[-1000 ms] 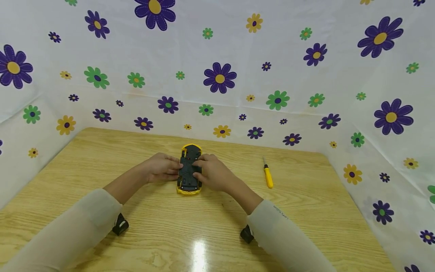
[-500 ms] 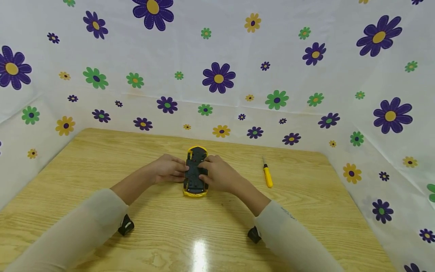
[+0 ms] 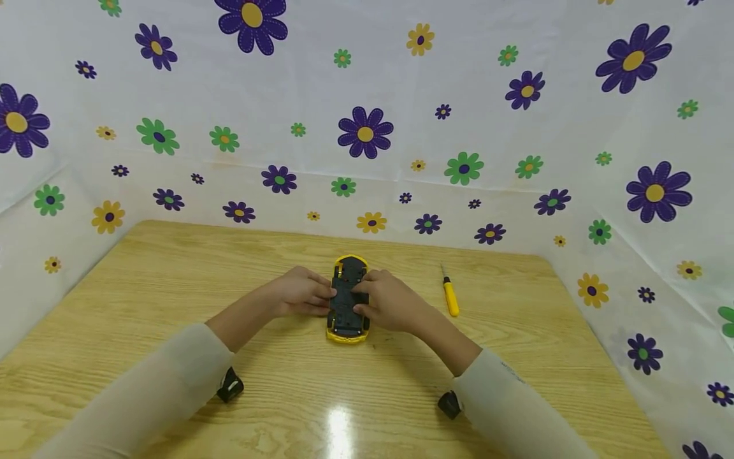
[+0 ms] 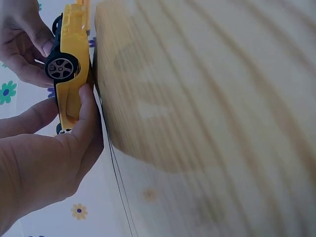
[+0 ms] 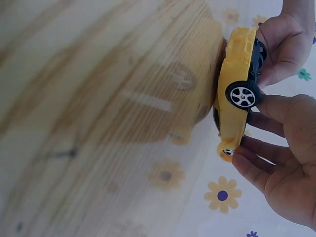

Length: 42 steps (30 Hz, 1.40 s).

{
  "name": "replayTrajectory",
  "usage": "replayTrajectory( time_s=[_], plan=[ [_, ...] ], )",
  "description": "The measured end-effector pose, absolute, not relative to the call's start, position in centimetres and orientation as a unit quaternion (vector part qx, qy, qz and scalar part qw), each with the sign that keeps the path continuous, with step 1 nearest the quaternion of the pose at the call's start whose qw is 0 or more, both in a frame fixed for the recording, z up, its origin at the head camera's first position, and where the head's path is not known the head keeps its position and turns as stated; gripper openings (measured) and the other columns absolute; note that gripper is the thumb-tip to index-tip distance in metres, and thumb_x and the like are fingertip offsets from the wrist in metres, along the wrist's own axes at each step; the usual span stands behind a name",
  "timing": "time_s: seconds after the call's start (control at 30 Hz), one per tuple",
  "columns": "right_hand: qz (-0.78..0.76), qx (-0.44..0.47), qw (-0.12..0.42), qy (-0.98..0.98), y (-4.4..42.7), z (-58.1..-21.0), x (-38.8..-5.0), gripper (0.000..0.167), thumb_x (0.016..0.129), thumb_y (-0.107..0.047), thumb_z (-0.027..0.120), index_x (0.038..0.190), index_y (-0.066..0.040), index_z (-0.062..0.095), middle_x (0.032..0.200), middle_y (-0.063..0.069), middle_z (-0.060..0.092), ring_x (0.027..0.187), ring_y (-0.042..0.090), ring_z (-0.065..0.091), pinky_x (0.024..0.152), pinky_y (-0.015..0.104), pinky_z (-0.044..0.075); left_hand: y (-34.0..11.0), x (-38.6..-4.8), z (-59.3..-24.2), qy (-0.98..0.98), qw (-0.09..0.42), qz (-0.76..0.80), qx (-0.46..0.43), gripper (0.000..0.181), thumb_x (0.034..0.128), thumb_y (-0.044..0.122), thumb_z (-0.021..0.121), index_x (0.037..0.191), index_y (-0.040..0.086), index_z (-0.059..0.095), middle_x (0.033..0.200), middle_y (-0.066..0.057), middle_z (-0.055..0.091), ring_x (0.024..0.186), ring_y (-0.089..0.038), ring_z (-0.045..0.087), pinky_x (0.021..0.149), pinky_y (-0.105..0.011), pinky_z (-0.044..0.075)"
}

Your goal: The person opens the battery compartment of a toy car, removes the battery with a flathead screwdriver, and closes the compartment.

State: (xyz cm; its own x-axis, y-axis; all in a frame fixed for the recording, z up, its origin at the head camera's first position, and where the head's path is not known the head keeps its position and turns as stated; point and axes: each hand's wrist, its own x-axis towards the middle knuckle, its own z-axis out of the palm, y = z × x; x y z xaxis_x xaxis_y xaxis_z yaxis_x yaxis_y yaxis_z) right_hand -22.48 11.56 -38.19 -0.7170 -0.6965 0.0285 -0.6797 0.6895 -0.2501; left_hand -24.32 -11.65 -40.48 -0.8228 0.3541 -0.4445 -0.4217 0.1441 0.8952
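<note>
A yellow toy car [image 3: 346, 306] lies upside down on the table, its black underside facing up. My left hand [image 3: 301, 293] grips its left side, with the thumb on the edge of the underside and the fingers along the yellow body in the left wrist view. From the right, my right hand [image 3: 392, 303] holds it, thumb and fingertips on the underside and near the wheels. In the right wrist view the car's yellow side [image 5: 234, 69] and spoked wheels show. The roof is hidden beneath it. To the right lies a screwdriver [image 3: 452, 298] with a yellow handle.
The wooden table [image 3: 287, 395] has a bright light reflection near its front. A white cloth [image 3: 390, 83] with purple, green and yellow flowers stands behind it and along both sides. Black wrist devices [image 3: 230, 385] hang below the sleeves.
Both hands and the toy car have shifted to the right and slightly nearer over the table. Their hold on it looks the same. The screwdriver has stayed in place.
</note>
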Motion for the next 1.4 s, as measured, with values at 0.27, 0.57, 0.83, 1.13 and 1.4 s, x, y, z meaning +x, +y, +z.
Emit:
replayTrajectory(
  time_s=[0.27, 0.57, 0.83, 1.13, 1.4],
  plan=[
    [-0.127, -0.380, 0.029, 0.916, 13.3, -38.3, -22.0, 0.036, 0.098, -0.026, 0.073, 0.126, -0.004, 0.071, 0.125, 0.013, 0.066, 0.116, 0.029, 0.061, 0.103, 0.044, 0.054, -10.4, -24.2, -40.7, 0.683, 0.325, 0.654, -0.010, 0.056, 0.1020, 0.004, 0.061, 0.149, -0.015, 0.037, 0.138, -0.031, 0.056, 0.115, -0.033, 0.066, 0.097, -0.042, 0.060],
    [-0.121, -0.385, 0.029, 0.914, 14.5, -38.3, -21.0, 0.038, 0.098, -0.028, 0.074, 0.128, -0.005, 0.070, 0.126, 0.012, 0.064, 0.116, 0.027, 0.061, 0.101, 0.042, 0.055, -9.5, -23.8, -40.7, 0.677, 0.349, 0.648, 0.005, 0.041, 0.1021, 0.001, 0.059, 0.139, -0.014, 0.051, 0.125, -0.026, 0.065, 0.105, -0.027, 0.069, 0.097, -0.041, 0.060],
    [-0.121, -0.386, 0.034, 0.914, 15.1, -38.1, -20.0, 0.037, 0.097, -0.028, 0.075, 0.126, -0.005, 0.071, 0.124, 0.011, 0.065, 0.114, 0.026, 0.061, 0.099, 0.042, 0.056, -9.0, -23.1, -40.5, 0.671, 0.369, 0.643, 0.013, 0.033, 0.1020, 0.000, 0.059, 0.132, -0.014, 0.057, 0.119, -0.022, 0.067, 0.100, -0.025, 0.069, 0.096, -0.042, 0.060],
    [-0.133, -0.391, 0.029, 0.910, 15.2, -38.0, -19.8, 0.036, 0.096, -0.027, 0.076, 0.124, -0.004, 0.072, 0.121, 0.011, 0.066, 0.111, 0.025, 0.062, 0.097, 0.042, 0.057, -9.1, -23.0, -40.8, 0.666, 0.369, 0.648, 0.011, 0.028, 0.1015, 0.003, 0.060, 0.124, -0.012, 0.062, 0.116, -0.022, 0.069, 0.097, -0.026, 0.071, 0.094, -0.042, 0.061],
    [-0.141, -0.375, 0.056, 0.915, 15.2, -37.8, -20.0, 0.037, 0.095, -0.026, 0.077, 0.125, -0.004, 0.072, 0.122, 0.010, 0.066, 0.112, 0.025, 0.062, 0.099, 0.043, 0.056, -9.3, -23.1, -41.2, 0.649, 0.371, 0.664, 0.013, 0.030, 0.1002, 0.003, 0.063, 0.126, -0.014, 0.062, 0.118, -0.024, 0.067, 0.100, -0.029, 0.071, 0.095, -0.044, 0.061]
  ],
)
